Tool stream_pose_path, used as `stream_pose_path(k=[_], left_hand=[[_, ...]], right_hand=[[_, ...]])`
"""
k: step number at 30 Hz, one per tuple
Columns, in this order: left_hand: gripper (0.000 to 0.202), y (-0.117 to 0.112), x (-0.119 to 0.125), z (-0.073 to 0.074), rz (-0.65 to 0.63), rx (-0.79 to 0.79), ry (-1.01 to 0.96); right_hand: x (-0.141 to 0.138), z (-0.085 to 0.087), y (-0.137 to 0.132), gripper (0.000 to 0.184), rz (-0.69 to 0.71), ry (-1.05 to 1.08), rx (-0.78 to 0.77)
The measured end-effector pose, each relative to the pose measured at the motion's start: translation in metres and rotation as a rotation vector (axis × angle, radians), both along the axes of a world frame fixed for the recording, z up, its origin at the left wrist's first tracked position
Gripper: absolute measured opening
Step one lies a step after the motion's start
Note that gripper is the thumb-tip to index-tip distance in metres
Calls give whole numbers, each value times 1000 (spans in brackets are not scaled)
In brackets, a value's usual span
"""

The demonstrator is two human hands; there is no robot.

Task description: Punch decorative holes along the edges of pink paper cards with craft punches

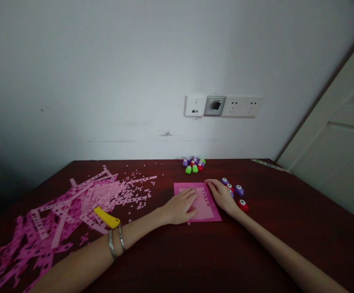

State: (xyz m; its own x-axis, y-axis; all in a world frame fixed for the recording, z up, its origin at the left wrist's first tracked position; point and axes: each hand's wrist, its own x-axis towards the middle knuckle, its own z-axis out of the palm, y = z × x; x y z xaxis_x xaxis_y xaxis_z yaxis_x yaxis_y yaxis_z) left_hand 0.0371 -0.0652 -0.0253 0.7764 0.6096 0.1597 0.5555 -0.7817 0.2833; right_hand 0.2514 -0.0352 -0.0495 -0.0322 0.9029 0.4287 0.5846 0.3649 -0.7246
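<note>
A pink sheet of paper [205, 213] lies flat on the dark red table [177, 252], with a row of small punched holes near its right side. My left hand [181, 205] rests flat on the sheet's left part, fingers stretched out. Flat on the sheet's right edge lies my right hand [222, 194], fingers extended. Just right of that hand sit a few small paper punches [238, 190] in purple and red. Neither hand holds anything.
A heap of pink punched paper strips [73, 207] and confetti covers the table's left side, with a yellow tool [107, 218] on it. Several small punches [194, 164] cluster by the wall. Wall sockets [222, 106] are above; a door [338, 150] stands at right.
</note>
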Motion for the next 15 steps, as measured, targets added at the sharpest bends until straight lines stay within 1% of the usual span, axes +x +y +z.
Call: stream_pose_path(k=[2, 6, 10, 12, 13, 15], left_hand=[[56, 0, 0, 1, 7, -6, 2], [56, -3, 0, 1, 13, -19, -8], [51, -2, -1, 9, 22, 17, -70], [48, 7, -2, 15, 49, 71, -117], [46, 15, -2, 18, 83, 101, -148], [39, 35, -3, 21, 195, 149, -226]], right_hand=[[1, -2, -1, 28, 0, 15, -10], [0, 0, -4, 26, -7, 41, -21], [-1, 2, -5, 23, 19, 36, -24], [-2, 3, -5, 23, 22, 39, -29], [-2, 4, -5, 23, 22, 41, -33], [-2, 5, -6, 22, 29, 39, -48]])
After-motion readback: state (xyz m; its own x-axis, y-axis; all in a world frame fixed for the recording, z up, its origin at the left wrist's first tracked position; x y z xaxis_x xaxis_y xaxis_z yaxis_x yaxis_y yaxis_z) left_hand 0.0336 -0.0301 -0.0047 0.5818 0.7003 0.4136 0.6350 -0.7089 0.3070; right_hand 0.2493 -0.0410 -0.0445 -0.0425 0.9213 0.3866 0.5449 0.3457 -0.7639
